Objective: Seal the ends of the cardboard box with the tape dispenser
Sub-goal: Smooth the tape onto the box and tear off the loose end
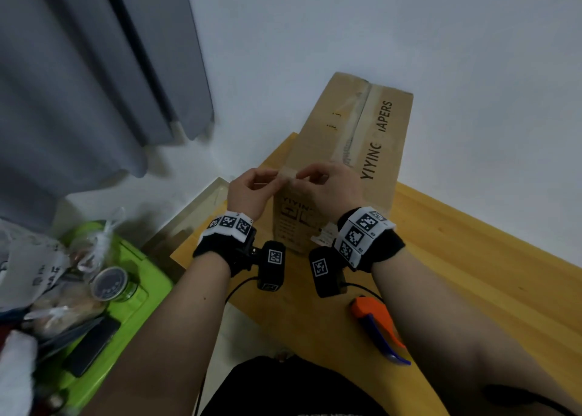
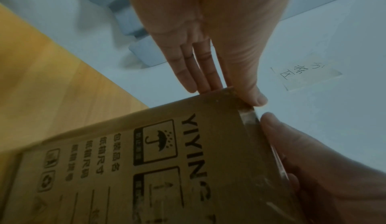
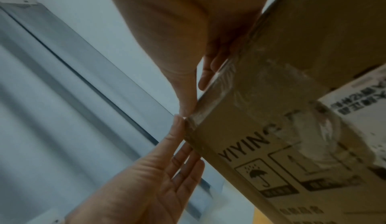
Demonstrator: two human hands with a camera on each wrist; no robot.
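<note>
Both my hands, left and right, pinch the tape down over the box edge; dispenser lies behind my wrists. Far end unseen.

1. The tape dispenser lies on the counter; the right forearm covers part of it, so its roll is hidden.
2. The cardboard box is cut off by the lower edge in both wrist views, and its small print is too blurred to read.
3. The right hand hides part of the word printed on the box top.
4. The things on the green container are blurred, and the left edge cuts some of them.
</note>
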